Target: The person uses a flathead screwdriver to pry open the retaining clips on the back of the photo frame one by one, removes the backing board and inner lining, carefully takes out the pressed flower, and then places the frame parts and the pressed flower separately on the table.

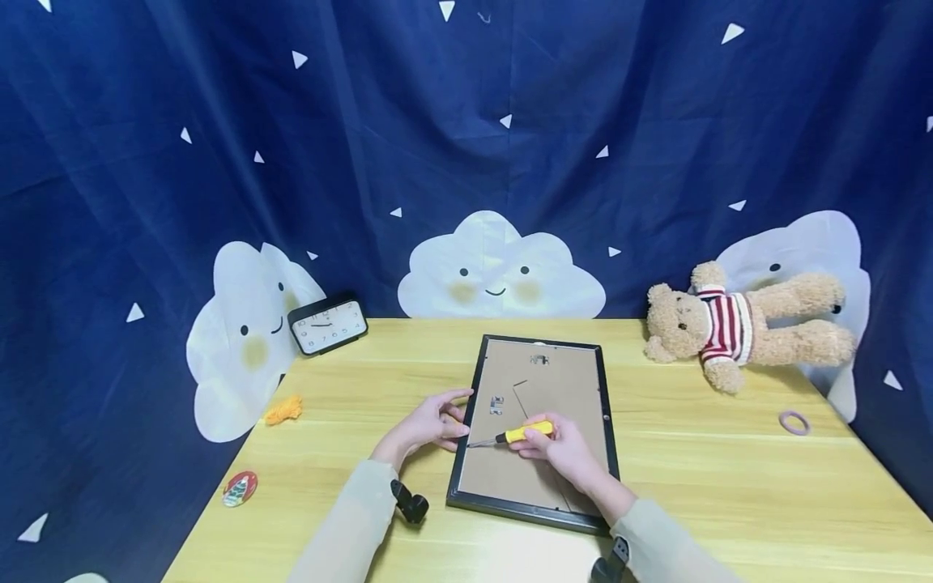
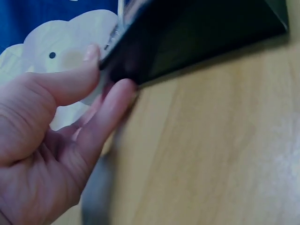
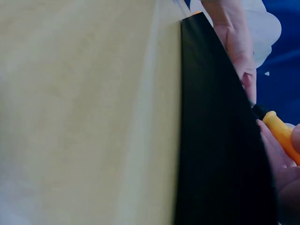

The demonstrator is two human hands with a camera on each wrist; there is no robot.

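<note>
A black-rimmed picture frame [image 1: 525,516] lies back side up on the table, its brown backing board [image 1: 503,478] showing. My left hand [image 1: 430,423] holds the frame's left edge, thumb at the top of the rim and fingers against its side; in the left wrist view the thumb [image 2: 79,82] is on the upper edge. My right hand [image 1: 561,453] grips a screwdriver [image 1: 528,432] by its yellow handle. The screwdriver's metal tip is at the left inner edge of the frame, close beside the left fingers. Metal hangers [image 1: 539,359] sit on the board.
At the back left stands a black-and-white clock [image 1: 328,328]. Orange yarn [image 1: 283,410] and a round red piece with a tree picture [image 1: 240,489] lie on the left. A teddy bear [image 1: 729,324] lies at the back right, with a purple ring [image 1: 796,432] in front of it.
</note>
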